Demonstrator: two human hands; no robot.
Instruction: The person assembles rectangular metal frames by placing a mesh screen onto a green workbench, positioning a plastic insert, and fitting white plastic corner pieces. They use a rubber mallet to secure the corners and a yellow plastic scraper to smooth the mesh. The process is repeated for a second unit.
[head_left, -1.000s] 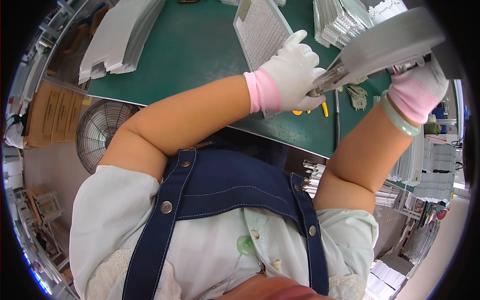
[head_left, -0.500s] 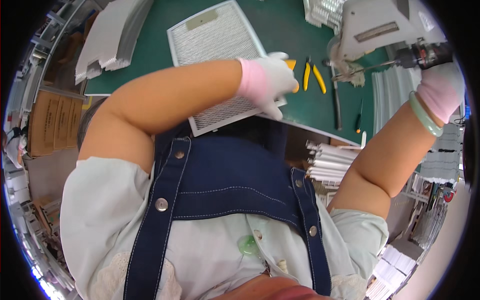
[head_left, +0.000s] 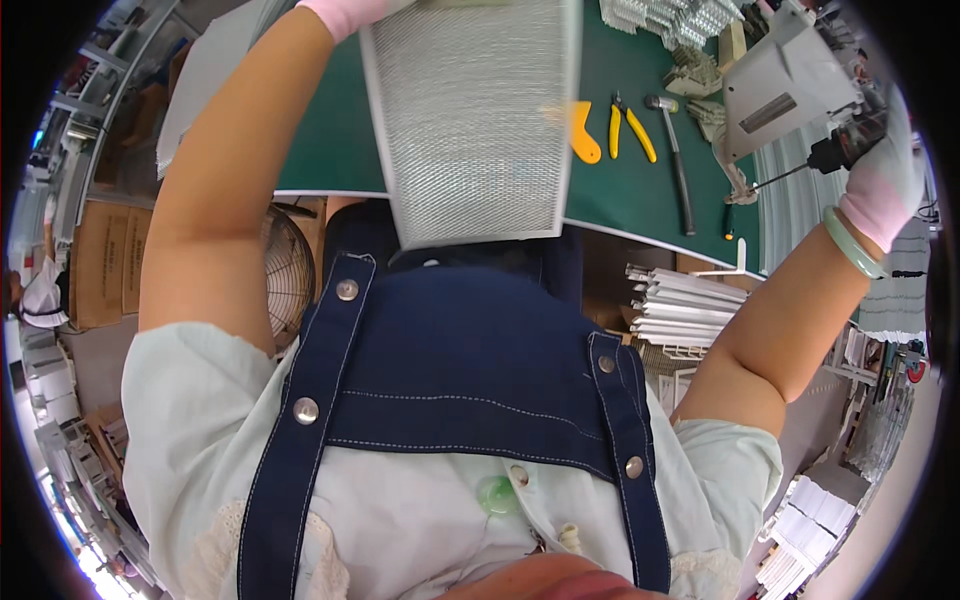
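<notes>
One gloved left hand, fingers cropped away and grip unclear, is nearer the mesh panel, which stretches toward five o'clock, long axis twelve-to-six, overhanging the tabletop; the right hand, at the panel's three o'clock, clasps a drill.

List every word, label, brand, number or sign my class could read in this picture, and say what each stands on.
No text is clear enough to quote.
Cardboard boxes at left: any marks are too small to read.
Grey power tool in the right hand: no legible lettering.
Mesh panel, yellow-handled pliers and hammer: no lettering visible.
</notes>
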